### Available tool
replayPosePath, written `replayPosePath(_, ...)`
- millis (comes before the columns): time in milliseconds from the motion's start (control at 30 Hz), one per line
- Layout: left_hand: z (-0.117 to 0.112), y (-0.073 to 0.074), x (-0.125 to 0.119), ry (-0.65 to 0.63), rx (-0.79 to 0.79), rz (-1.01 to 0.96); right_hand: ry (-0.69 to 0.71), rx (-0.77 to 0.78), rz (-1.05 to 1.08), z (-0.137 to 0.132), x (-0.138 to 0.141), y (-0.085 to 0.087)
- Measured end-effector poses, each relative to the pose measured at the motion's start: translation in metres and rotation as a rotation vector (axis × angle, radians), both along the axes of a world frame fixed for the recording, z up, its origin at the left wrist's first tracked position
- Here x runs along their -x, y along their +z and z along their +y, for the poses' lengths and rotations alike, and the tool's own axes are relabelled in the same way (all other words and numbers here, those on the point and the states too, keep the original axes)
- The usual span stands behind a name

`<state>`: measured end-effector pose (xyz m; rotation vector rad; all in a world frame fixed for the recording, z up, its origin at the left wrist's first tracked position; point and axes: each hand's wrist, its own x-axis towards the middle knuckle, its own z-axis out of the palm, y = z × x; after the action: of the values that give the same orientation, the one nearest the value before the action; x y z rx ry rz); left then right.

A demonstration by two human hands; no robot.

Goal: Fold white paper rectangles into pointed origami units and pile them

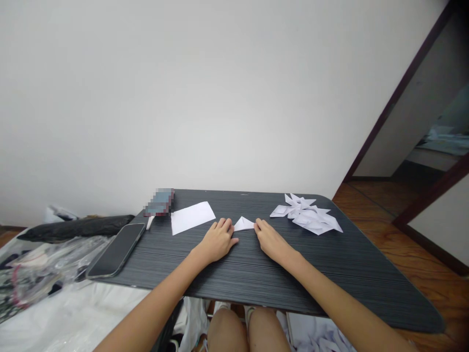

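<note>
A small folded piece of white paper (244,224), with a peak at its top, lies on the dark table between my hands. My left hand (217,240) rests over its left end, fingers laid down and thumb stretched apart. At the opposite end, my right hand (270,238) has its fingers closed on the paper's right corner; the fingertips partly hide that corner. Just beyond my left hand lies a flat white sheet (193,217). To the right of my right hand is a loose pile of folded white paper pieces (311,215).
On the table's left edge (154,274) lies a black phone (117,250). A blurred-out object (159,202) stands at the back left, beside the white wall (234,98). Clear plastic bags (69,264) lie left of the table. More white paper (322,340) shows below the front edge.
</note>
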<state>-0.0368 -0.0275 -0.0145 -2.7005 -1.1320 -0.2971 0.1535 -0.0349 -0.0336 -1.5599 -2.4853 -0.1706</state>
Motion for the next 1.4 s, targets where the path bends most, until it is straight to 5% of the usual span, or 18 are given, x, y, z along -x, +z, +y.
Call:
replayPosePath(167,0.012,-0.006,-0.019,-0.133,0.097,0.077,0.039,0.074,-0.061,0.001,-0.005,0.017)
replayPosePath(333,0.024,-0.012,-0.038,0.08,0.096,-0.075,0.071,0.119,0.086,0.006,-0.013,0.017)
replayPosePath(433,0.034,-0.004,-0.043,0.14,0.165,-0.124,0.049,0.095,0.345,0.016,-0.018,0.004)
replayPosePath(567,0.045,0.006,-0.045,0.041,0.176,-0.104,-0.105,0.169,0.79,0.039,-0.024,-0.014)
replayPosePath(767,0.054,-0.002,-0.049,0.03,0.132,-0.095,-0.316,0.293,1.296,0.056,-0.009,-0.017)
replayPosePath(967,0.048,-0.009,-0.054,0.1,0.05,-0.209,-0.115,0.371,1.355,0.051,0.011,-0.009)
replayPosePath(1200,0.048,-0.011,-0.052,0.135,0.02,-0.44,-0.169,0.209,1.148,0.043,0.011,-0.002)
replayPosePath(1400,0.053,-0.01,-0.048,0.149,0.262,-0.896,-0.134,0.131,1.229,0.039,0.005,0.003)
